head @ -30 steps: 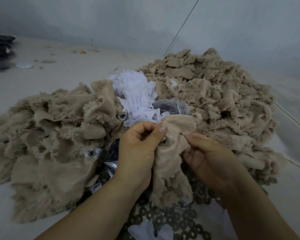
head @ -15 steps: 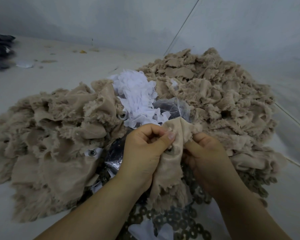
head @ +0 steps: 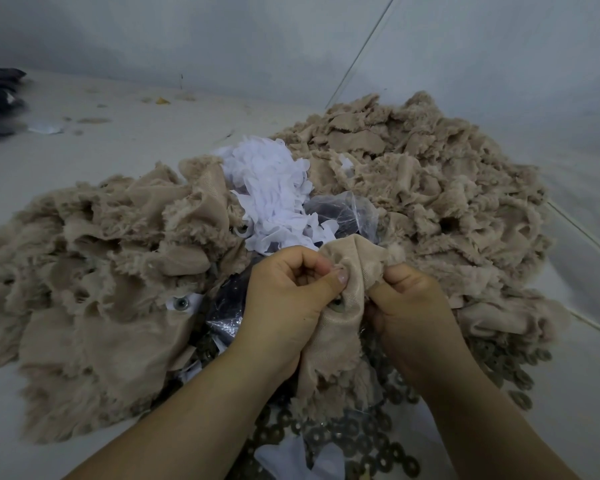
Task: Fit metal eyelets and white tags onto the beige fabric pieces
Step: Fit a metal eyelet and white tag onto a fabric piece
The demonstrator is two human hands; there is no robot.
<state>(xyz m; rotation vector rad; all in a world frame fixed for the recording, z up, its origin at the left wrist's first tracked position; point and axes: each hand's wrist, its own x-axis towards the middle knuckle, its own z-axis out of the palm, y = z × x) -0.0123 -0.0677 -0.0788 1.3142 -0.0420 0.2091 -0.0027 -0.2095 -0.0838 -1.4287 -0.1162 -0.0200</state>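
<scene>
Pale grey work surface, grey wall behind. Left hand curled, thumb pressing beige fabric piece beside metal eyelet. Right hand curled, pinching same piece at right edge. Piece hangs between hands, long axis near vertical, frayed end toward viewer. White tags heaped behind; beige fabric heaps either side.

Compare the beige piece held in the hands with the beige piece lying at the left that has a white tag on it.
The held piece is bunched upright between the left hand and right hand; the left piece lies spread on the pile, untouched. The left piece shows a white tag round its eyelet; no tag is visible on the held piece. Both are beige with frayed edges and a metal eyelet.
</scene>
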